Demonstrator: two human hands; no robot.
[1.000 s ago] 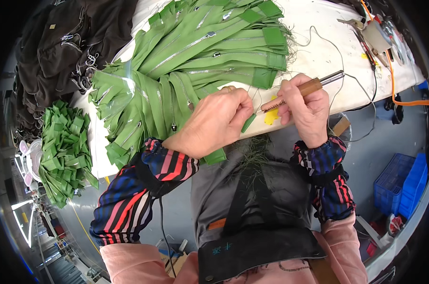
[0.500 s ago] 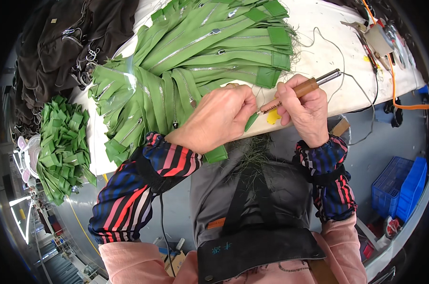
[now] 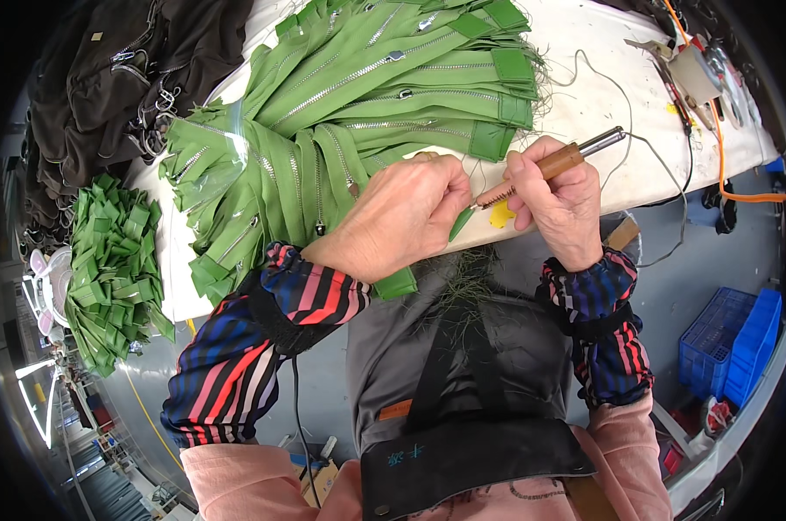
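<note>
Two hands meet at the table's near edge, and everything turns on the small gap between them. Your left hand [image 3: 401, 213] is pinched shut on the end of a green zipper tape [image 3: 460, 223], whose free tip pokes out past your fingers, pointing down and toward your right. Your right hand [image 3: 559, 201] is clenched pen-style around a wood-handled hot tool [image 3: 556, 163]; its long axis runs from the metal end and cord at the upper right down to the tip at the lower left, so the tip sits just beside the tape end, touching or nearly so. The right hand is therefore the nearer one to the working point, the left only steadies. Behind your left hand a fan of green zippers [image 3: 384, 78] lies on the white table [image 3: 584, 104], with loose green threads gathered on your apron [image 3: 462, 286] below.
</note>
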